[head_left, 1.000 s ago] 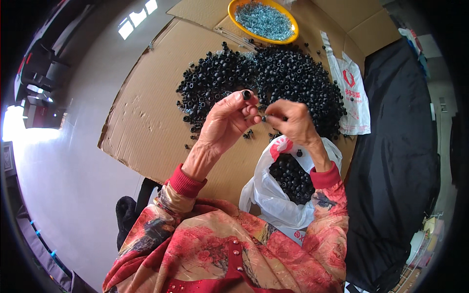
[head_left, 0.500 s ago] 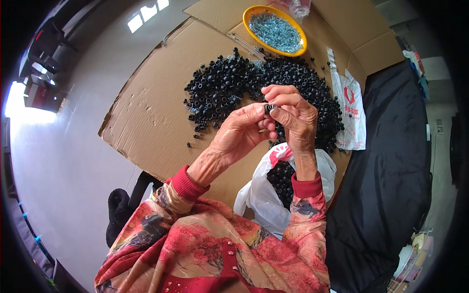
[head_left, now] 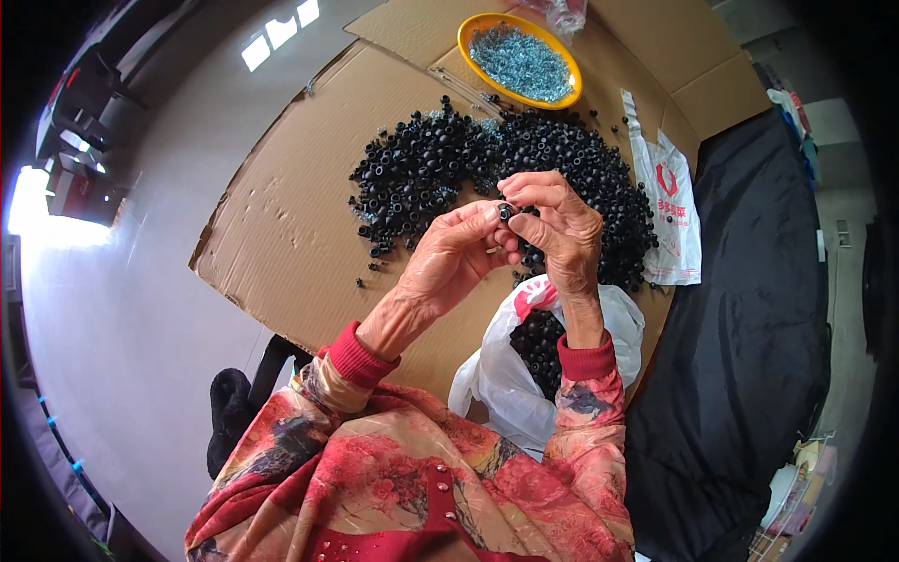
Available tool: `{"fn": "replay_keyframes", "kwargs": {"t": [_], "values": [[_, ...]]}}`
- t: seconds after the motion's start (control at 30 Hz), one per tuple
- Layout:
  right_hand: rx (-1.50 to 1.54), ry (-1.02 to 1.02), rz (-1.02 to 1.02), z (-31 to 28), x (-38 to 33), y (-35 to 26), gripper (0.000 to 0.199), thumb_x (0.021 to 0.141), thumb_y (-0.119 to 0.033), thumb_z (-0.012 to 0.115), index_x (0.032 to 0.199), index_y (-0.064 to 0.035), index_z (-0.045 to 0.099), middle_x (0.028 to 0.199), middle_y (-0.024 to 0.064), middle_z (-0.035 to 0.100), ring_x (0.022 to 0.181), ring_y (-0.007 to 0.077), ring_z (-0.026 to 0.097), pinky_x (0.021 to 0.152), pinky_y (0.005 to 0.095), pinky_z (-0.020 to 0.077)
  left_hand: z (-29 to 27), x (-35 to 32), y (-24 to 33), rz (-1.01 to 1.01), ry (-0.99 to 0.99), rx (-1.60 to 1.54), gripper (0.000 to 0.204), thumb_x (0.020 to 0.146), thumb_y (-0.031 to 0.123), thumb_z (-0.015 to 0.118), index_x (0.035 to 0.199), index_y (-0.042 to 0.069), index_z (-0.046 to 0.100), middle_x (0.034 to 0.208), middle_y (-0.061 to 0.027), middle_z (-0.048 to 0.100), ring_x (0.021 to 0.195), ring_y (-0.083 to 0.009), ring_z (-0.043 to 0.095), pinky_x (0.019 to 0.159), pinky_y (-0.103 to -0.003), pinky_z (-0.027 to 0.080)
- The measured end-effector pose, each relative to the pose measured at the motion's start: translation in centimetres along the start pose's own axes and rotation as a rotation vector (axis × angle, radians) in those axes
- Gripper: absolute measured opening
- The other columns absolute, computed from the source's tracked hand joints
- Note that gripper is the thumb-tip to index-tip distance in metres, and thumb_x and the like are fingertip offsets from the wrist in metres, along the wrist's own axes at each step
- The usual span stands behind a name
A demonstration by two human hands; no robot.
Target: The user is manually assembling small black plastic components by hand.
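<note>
My left hand (head_left: 448, 253) pinches a small black round piece with a hole (head_left: 506, 213) between its thumb and fingers. From the right, my right hand (head_left: 564, 229) meets it, thumb and bent fingers closed around the same piece. Whether the right fingertips also hold a tiny part is too small to tell. Both hands hover over the near edge of a wide heap of similar black pieces (head_left: 421, 159). Below my right wrist stands an open white plastic bag (head_left: 487, 370) with many black balls (head_left: 537, 348) inside.
The heap lies on a cardboard sheet (head_left: 281, 206). A yellow oval bowl (head_left: 463, 42) of small silvery springs (head_left: 522, 64) stands at the back, beside thin rods (head_left: 468, 91). To the right are a flat white bag (head_left: 674, 206) and a black cloth (head_left: 749, 309).
The black piece has turned in my fingers, so its hole now shows more plainly. Both hands have shifted slightly left. The head view has moved a little.
</note>
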State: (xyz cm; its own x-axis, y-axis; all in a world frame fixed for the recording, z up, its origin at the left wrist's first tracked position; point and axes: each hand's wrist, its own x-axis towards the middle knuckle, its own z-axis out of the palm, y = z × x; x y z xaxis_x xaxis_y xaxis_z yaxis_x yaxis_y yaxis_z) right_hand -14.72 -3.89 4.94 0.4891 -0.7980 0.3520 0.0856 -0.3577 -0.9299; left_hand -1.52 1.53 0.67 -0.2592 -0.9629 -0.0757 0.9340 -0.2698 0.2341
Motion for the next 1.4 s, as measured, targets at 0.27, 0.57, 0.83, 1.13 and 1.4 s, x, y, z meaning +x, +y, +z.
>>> {"fn": "replay_keyframes", "kwargs": {"t": [0.27, 0.57, 0.83, 1.13, 1.4], "values": [[-0.511, 0.001, -0.235, 0.2, 0.4, -1.4, 0.022, 0.067, -0.004, 0.073, 0.086, -0.0057, 0.062, 0.088, 0.0077, 0.059, 0.088, 0.0222, 0.058, 0.078, 0.0326, 0.0476, 0.2, 0.0, 0.0, 0.035, 0.049, 0.110, 0.017, 0.089, 0.018, 0.055, 0.098, 0.003, 0.057, 0.082, -0.0032, 0.059, 0.074, -0.0113, 0.057, 0.072, -0.032, 0.049], [-0.512, 0.057, -0.257, 0.0, 0.0, -0.4, 0.015, 0.071, -0.002, 0.069, 0.084, -0.0061, 0.062, 0.084, 0.0073, 0.058, 0.087, 0.0226, 0.059, 0.075, 0.0329, 0.0483, -0.3, 0.2, 0.1, 0.038, 0.006, 0.151, 0.018, 0.090, 0.020, 0.054, 0.096, 0.003, 0.058, 0.082, -0.0016, 0.058, 0.075, -0.0100, 0.056, 0.073, -0.031, 0.049], [-0.553, 0.050, -0.245, 0.1, 0.1, -0.8, 0.012, 0.073, -0.004, 0.067, 0.085, -0.0055, 0.065, 0.085, 0.0073, 0.059, 0.086, 0.0214, 0.059, 0.075, 0.0308, 0.0480, -0.3, 0.1, 0.1, 0.087, 0.050, 0.249, 0.018, 0.089, 0.019, 0.055, 0.096, 0.002, 0.058, 0.079, -0.0019, 0.059, 0.073, -0.0117, 0.057, 0.073, -0.030, 0.049], [-0.603, 0.133, 0.006, -3.1, 1.5, -1.4, 0.012, 0.077, -0.004, 0.063, 0.088, -0.0014, 0.065, 0.083, 0.0058, 0.062, 0.070, 0.0115, 0.056, 0.066, 0.0230, 0.0443, -1.7, 0.6, 2.3, 0.226, 0.034, 0.217, 0.018, 0.089, 0.014, 0.054, 0.101, 0.000, 0.058, 0.093, -0.0079, 0.061, 0.076, -0.0130, 0.057, 0.071, -0.030, 0.049], [-0.807, -0.188, 0.089, -4.1, -0.2, 6.8, 0.006, 0.074, -0.007, 0.054, 0.072, -0.0037, 0.059, 0.070, 0.0139, 0.058, 0.064, 0.0290, 0.060, 0.057, 0.0365, 0.0480, -2.3, 1.1, 2.7, 0.229, 0.051, 0.230, 0.018, 0.090, 0.015, 0.053, 0.099, 0.001, 0.058, 0.093, -0.0073, 0.061, 0.077, -0.0124, 0.057, 0.072, -0.030, 0.049]]}}
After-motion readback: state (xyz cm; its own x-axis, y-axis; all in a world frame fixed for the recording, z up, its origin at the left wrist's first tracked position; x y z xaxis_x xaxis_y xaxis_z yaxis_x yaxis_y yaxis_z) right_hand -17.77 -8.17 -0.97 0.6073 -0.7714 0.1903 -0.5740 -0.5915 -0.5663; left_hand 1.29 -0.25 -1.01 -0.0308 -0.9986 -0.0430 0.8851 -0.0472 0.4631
